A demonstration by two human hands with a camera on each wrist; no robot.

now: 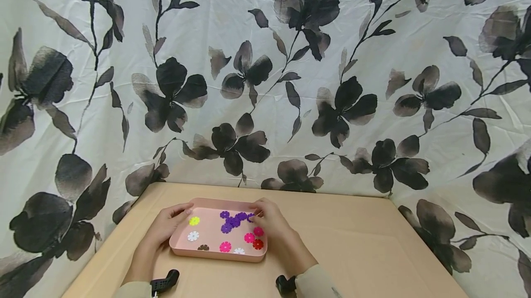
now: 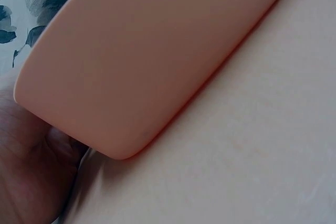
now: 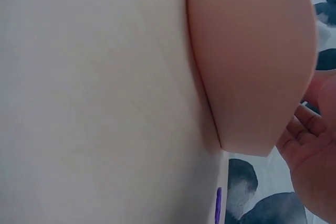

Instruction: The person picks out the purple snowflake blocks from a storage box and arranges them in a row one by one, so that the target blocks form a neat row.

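Observation:
A shallow pink tray with rounded corners lies on the tan tabletop in the head view. My left hand grips its left side, thumb over the rim and fingers around the outside. At the far right corner my right hand holds the tray, its thumb over the rim beside the purple pieces. Inside lie small flower-shaped pieces: a purple cluster, a yellow one, white ones, a brown one, pink ones and a red one. Both wrist views show mostly the tray's outer wall.
The tan tabletop extends right of the tray and ends at a white floral cloth behind. A black wrist device sits on the left wrist, another on the right. A thin purple sliver shows low in the right wrist view.

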